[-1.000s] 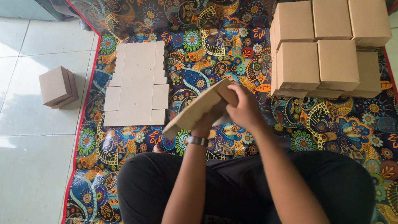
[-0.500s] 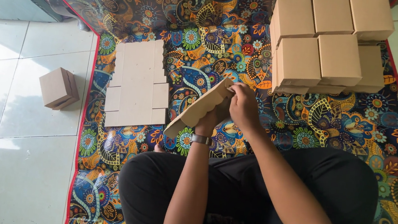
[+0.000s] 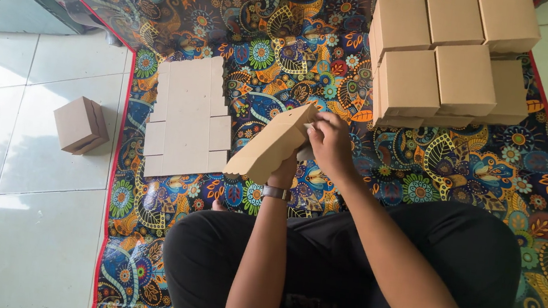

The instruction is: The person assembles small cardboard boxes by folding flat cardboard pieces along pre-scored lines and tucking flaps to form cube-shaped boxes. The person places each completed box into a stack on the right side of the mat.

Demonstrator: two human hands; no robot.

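Observation:
A flat brown cardboard box blank [image 3: 268, 145] is held tilted above the patterned mat, in front of my crossed legs. My left hand [image 3: 284, 171], with a watch on its wrist, grips the blank from below and is mostly hidden behind it. My right hand [image 3: 326, 142] pinches the blank's upper right edge, fingers closed on the card.
A stack of flat cardboard blanks [image 3: 188, 117] lies on the colourful mat [image 3: 268, 28] to the left. Several folded brown boxes [image 3: 450, 54] are piled at the upper right. One folded box [image 3: 81, 125] sits on the white floor tiles at the left.
The cardboard blank has stayed in both hands. My right hand's fingers have shifted slightly along its upper edge, and the blank has tipped a little.

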